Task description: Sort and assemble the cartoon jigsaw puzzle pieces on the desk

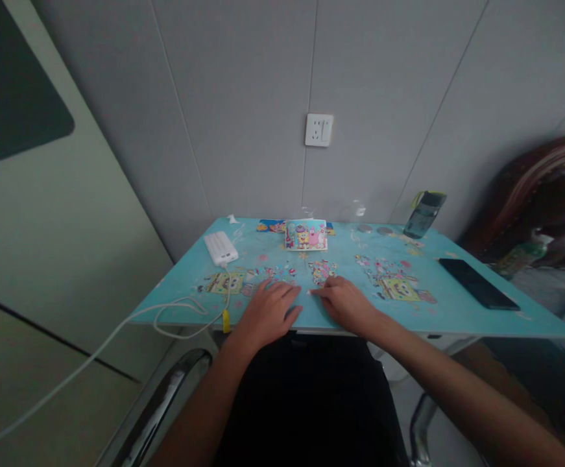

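Observation:
My left hand point(273, 310) lies on the blue cartoon-printed tabletop point(287, 319), fingers stretched out and thumb apart, with nothing visible in it. Beyond its fingertips is a scatter of small colourful pieces point(279, 272). Opposite it, my right hand point(344, 303) is mostly closed, its index finger at a small pale piece point(309, 292); the thumb is hidden. More tiny coloured pieces point(322, 270) form a cluster just past the right knuckles. Behind them, a cartoon picture card point(306, 235) is propped up, facing me.
A white power bank point(220, 248) with a white cable point(185, 303) is on the left. A dark phone point(477, 283) and a tinted water bottle point(424, 214) are on the right. A wall with a socket point(319, 130) rises behind the table.

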Motion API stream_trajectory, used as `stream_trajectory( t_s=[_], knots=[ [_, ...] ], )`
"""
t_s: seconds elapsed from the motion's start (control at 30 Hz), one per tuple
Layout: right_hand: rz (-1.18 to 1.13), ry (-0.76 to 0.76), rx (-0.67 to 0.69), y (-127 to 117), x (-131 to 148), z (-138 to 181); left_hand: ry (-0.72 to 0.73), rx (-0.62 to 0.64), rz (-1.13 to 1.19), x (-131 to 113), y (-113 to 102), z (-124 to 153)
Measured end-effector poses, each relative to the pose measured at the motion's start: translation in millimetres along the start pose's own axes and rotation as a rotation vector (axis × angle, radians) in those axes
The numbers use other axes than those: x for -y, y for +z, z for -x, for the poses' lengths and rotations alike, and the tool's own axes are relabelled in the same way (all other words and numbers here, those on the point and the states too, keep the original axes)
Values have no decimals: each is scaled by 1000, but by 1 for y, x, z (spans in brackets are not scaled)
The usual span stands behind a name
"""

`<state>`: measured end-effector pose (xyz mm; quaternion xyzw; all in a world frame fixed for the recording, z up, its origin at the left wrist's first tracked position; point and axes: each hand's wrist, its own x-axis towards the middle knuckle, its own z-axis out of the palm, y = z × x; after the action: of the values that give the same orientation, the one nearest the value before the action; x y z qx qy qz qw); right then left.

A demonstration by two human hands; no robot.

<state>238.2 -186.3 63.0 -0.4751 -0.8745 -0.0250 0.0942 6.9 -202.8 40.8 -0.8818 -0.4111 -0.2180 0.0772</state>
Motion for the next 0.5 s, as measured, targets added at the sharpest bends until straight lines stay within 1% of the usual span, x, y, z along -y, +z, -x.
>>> stream_trajectory(
  t_s=[0.1,0.2,0.27,0.37,0.5],
  knots=[
    [-32,-20,-16,3,5,-12,-15,11,-16,7,-1,0],
    [-82,-42,-56,4,1,-20,-16,16,-13,9,0,-1],
    [-99,-8,-112,2,-9,-19,-13,12,-1,9,1,-2],
    [-112,78,-186,1,-32,-10,-1,7,30,9,3,-5],
    [-137,137,-186,3,-58,9,5,9,70,11,7,-7]
  ],
)
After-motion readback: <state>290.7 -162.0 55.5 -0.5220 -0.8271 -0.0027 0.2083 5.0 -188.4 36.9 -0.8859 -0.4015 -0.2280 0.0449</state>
